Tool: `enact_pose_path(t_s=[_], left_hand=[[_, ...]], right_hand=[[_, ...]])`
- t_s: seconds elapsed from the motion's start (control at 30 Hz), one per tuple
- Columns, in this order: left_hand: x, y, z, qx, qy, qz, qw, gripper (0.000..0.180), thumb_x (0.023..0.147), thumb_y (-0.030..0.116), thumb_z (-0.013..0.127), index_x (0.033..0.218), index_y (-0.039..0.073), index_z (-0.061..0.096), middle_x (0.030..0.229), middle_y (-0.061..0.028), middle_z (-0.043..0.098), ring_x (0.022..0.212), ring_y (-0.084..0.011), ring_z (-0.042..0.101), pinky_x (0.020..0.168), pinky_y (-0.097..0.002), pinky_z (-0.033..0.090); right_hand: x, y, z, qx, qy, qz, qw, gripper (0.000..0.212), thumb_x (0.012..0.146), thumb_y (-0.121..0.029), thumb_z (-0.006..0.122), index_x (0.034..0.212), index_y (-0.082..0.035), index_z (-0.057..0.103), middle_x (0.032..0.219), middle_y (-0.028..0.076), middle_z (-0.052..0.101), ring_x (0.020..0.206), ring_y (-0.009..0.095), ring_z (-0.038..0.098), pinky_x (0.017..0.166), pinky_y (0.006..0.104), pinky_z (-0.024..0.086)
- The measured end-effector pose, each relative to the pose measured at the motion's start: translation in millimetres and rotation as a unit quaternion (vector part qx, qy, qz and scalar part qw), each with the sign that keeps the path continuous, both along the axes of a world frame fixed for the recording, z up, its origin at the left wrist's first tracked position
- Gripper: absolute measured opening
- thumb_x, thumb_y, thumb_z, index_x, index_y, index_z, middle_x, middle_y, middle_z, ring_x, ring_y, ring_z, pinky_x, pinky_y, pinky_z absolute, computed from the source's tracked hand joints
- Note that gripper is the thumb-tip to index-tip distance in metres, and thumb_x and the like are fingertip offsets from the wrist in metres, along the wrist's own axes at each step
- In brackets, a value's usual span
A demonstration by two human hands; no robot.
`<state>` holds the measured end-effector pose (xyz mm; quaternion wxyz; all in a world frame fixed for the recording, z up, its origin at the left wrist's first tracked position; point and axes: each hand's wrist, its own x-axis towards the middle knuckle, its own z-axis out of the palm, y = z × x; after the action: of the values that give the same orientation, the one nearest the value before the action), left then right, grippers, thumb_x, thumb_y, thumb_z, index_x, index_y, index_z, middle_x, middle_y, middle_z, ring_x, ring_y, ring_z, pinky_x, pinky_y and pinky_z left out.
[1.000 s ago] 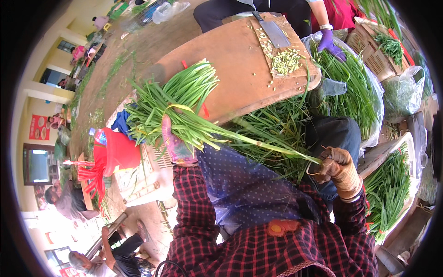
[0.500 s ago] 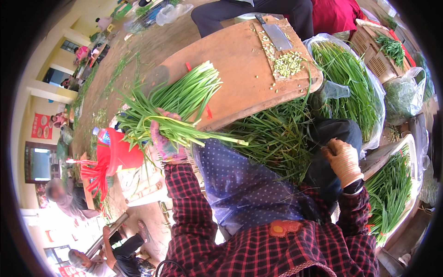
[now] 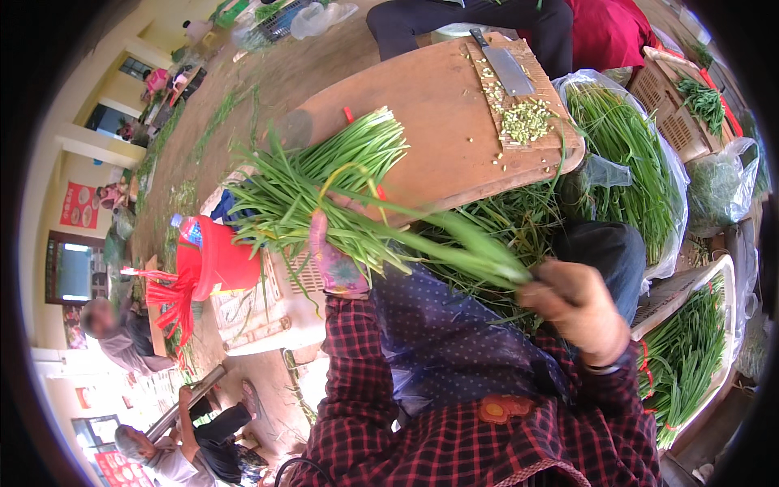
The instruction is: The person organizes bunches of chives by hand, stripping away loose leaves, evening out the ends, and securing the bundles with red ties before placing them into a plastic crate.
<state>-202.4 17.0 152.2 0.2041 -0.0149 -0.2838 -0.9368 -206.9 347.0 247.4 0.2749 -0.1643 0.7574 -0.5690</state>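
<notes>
My left hand (image 3: pixel 334 261), in a pink patterned glove, grips a thick bunch of green chives (image 3: pixel 324 183) that fans out over the near edge of a brown wooden board (image 3: pixel 430 105). My bare right hand (image 3: pixel 572 304) is closed around the root end of a few long chive stalks (image 3: pixel 462 247) that run back toward the bunch. More loose chives (image 3: pixel 503 219) lie heaped on my lap below the board. A dark blue dotted apron covers my checked red shirt.
A cleaver (image 3: pixel 505 66) and chopped green bits (image 3: pixel 526 122) lie on the board's far end. A clear bag of chives (image 3: pixel 629 174) and a crate of chives (image 3: pixel 690 357) stand on the right. A red bucket (image 3: pixel 215 260) sits left; people sit nearby.
My left hand has lifted the chive bunch higher against the board. My right hand has moved up and inward and now grips long stalks at their ends.
</notes>
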Motion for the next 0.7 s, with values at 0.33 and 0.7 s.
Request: enact_pose_path(t_s=[0.33,0.7], left_hand=[[16.5,59.6,-7.6,0.000,-0.108,-0.024,0.994,0.049,0.085,0.029,0.069,0.127,0.009,0.052,0.103,-0.0073,0.061,0.090,-0.0208,0.061,0.077,-0.0348,0.056],[38.3,122.0,-22.5,0.139,-0.259,-0.135,0.946,0.039,0.086,0.018,0.068,0.117,0.002,0.053,0.100,-0.0107,0.061,0.095,-0.0245,0.059,0.089,-0.0383,0.050]], right_hand=[[-24.5,17.4,5.5,-0.166,0.192,-0.319,0.913,0.028,0.098,-0.024,0.052,0.105,0.002,0.060,0.080,0.006,0.061,0.067,0.011,0.053,0.062,0.0255,0.044],[7.4,-88.2,-89.1,0.317,0.390,0.107,0.858,0.025,0.091,-0.026,0.054,0.079,-0.004,0.058,0.066,0.015,0.061,0.060,0.033,0.063,0.053,0.0421,0.050]])
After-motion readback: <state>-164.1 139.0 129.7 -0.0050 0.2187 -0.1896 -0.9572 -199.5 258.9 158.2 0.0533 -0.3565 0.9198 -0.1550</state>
